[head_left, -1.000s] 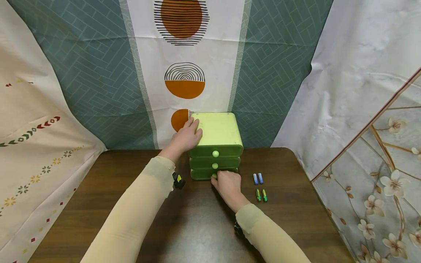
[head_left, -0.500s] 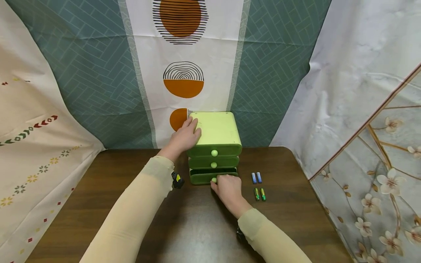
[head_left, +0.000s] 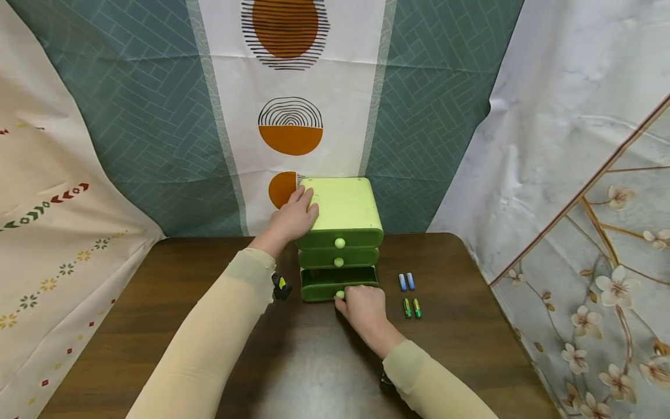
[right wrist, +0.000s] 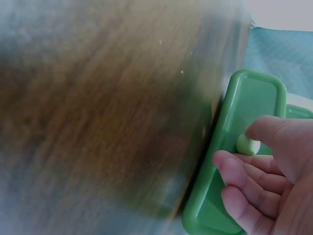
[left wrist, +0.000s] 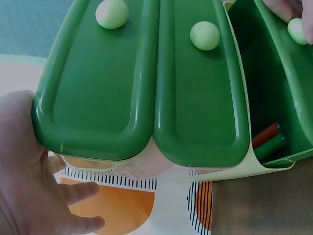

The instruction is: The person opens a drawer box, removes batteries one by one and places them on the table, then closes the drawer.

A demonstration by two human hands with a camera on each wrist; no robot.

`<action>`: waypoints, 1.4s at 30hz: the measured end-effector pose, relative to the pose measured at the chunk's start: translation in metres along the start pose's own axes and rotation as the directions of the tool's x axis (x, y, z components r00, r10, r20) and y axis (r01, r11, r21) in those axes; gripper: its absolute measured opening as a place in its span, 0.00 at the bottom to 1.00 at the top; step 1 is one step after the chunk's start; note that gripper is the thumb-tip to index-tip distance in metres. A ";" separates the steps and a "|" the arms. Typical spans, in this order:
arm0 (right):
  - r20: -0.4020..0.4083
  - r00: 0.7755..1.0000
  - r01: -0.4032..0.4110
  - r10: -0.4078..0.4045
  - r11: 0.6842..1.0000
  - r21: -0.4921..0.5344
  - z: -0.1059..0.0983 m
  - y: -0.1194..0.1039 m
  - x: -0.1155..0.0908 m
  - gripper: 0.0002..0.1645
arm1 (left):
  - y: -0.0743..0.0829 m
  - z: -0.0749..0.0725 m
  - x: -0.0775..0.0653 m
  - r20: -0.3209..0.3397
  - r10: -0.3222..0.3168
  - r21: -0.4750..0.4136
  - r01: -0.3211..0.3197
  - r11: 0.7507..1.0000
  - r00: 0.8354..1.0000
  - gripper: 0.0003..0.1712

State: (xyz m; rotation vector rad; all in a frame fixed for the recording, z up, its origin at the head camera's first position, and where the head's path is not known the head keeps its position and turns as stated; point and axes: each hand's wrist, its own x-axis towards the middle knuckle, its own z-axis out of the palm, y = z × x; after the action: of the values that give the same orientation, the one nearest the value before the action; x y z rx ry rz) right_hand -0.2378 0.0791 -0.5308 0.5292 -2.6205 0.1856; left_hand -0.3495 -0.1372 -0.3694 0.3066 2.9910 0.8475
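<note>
A small green cabinet (head_left: 342,203) with three stacked drawers stands at the back of the table. My left hand (head_left: 292,220) rests on its top left edge, with fingers spread along the side in the left wrist view. Low at the front, my right hand (head_left: 364,311) pinches the round knob (right wrist: 248,145) of the bottom drawer (head_left: 316,293), between thumb and fingers. That drawer is pulled partway out, while the two above it are closed. Inside it, the left wrist view shows a reddish-brown rod (left wrist: 267,134) and a green rod (left wrist: 271,147), partly hidden.
Right of the cabinet, two blue-and-white batteries (head_left: 410,281) lie above two green batteries (head_left: 407,308) on the brown wooden table (head_left: 199,326). A patterned cloth (head_left: 293,81) hangs right behind the cabinet.
The bottom drawer has slid out toward me, from nearly closed to partway open, with my right hand on its knob. My left hand has stayed on the cabinet top.
</note>
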 end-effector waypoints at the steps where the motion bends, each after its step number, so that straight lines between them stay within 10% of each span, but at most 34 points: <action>1: 0.003 1.000 0.003 -0.003 1.000 -0.001 -0.001 0.000 -0.001 0.43 | 0.000 0.000 0.000 -0.002 0.001 0.002 -0.001 1.000 1.000 0.40; 42: -0.010 0.995 0.100 -0.101 0.993 -0.056 -0.023 -0.012 -0.046 0.41 | -0.001 0.002 -0.001 -0.018 0.006 0.007 -0.006 1.000 1.000 0.39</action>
State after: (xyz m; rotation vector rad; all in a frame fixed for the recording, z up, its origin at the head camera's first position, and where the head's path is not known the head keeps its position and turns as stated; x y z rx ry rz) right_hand -0.1855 0.0887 -0.5312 0.6364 -2.5715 0.0837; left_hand -0.3484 -0.1374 -0.3723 0.3102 3.0119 0.8452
